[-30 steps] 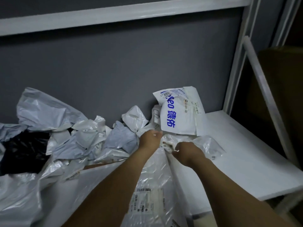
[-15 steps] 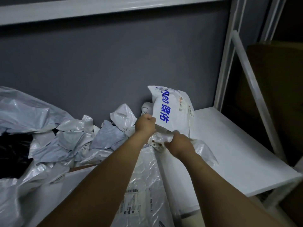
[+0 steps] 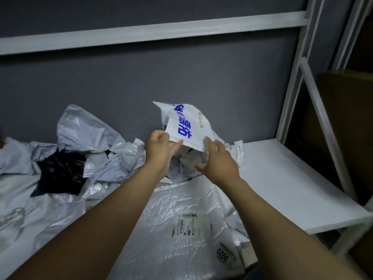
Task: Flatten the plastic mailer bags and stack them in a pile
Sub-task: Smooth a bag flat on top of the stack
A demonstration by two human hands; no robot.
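- The left hand holds a white bag with blue letters by its lower left corner. The thumb and fingers pinch that corner.
- The right hand is at the lower right edge of the same bag. Its fingers look quite straight and lie against the edge. The thumb sticks out to the side, so it does not look like a tight hold.
- The bag is up in the air, tilted, above the far middle of the white shelf. It is still bent and puffy.
- A heap of crumpled bags lies on the left, with a black bag in it.
- A flat clear bag with a label lies near the person. I think this is the pile.
- The step now looks like picking one bag and starting to smooth it.
- Next, I think both hands need to pull the bag tight, press it flat, and lay it on the flat clear bag.
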